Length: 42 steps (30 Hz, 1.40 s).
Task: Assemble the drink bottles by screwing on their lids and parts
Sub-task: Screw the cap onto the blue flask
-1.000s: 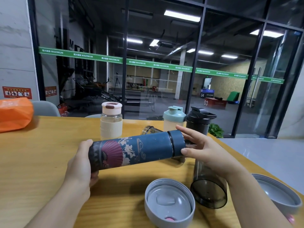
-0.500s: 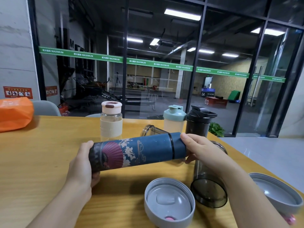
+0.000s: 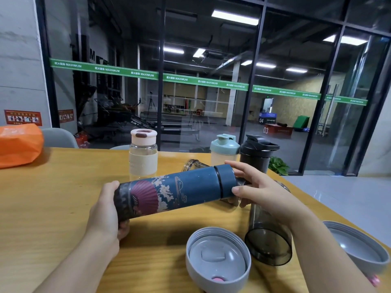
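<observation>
A dark blue flask [image 3: 169, 192] with a red fan print lies nearly level above the table. My left hand [image 3: 105, 210] grips its base end. My right hand [image 3: 256, 187] pinches its blue cap [image 3: 226, 179] between thumb and fingers at the right end. Under my right forearm a smoky dark tumbler body [image 3: 268, 235] lies on its side, open mouth toward me. A grey lid [image 3: 218, 256] sits upside down in front, and a second grey lid [image 3: 357, 246] lies near the table's right edge.
At the back stand a clear bottle with a cream lid [image 3: 143, 154], a mint-lidded shaker [image 3: 224, 150] and a black shaker [image 3: 258, 153]. A clear glass part [image 3: 193, 164] lies behind the flask. An orange bag [image 3: 19, 144] sits far left on the wooden table [image 3: 53, 197].
My right hand closed round the cap half a second ago and now has its fingers spread again along the cap's end. The flask stays held level.
</observation>
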Each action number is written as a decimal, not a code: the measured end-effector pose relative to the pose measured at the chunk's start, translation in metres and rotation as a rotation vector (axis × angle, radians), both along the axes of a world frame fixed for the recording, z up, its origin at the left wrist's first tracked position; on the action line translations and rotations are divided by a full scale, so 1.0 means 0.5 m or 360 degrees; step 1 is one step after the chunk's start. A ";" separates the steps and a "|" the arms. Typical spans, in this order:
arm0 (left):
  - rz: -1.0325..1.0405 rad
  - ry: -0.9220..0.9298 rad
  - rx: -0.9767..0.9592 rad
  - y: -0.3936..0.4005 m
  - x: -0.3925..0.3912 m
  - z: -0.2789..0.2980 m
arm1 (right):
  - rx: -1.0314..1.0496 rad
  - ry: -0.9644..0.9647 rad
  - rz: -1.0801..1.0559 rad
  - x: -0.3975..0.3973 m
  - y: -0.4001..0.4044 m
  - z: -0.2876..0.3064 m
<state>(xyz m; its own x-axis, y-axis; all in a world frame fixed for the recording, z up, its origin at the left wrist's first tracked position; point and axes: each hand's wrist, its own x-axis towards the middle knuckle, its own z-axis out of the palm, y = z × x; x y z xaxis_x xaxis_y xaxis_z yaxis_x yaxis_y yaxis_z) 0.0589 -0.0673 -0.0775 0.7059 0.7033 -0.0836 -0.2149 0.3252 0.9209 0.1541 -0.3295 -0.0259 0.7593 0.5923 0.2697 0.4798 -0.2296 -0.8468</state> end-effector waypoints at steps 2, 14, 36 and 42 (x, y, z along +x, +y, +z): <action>-0.0014 -0.0010 0.0025 -0.004 -0.002 0.000 | -0.0013 0.0049 -0.0052 -0.002 0.005 0.001; -0.0013 -0.0018 0.0007 -0.010 -0.002 0.003 | -0.0178 0.0109 -0.0344 -0.011 0.041 0.005; -0.0027 -0.0019 -0.0025 0.013 0.011 -0.015 | -0.0025 -0.0023 -0.0036 0.000 0.021 0.001; -0.0033 -0.0004 -0.0026 0.008 0.009 -0.013 | -0.0129 0.0026 -0.0204 -0.004 0.028 0.000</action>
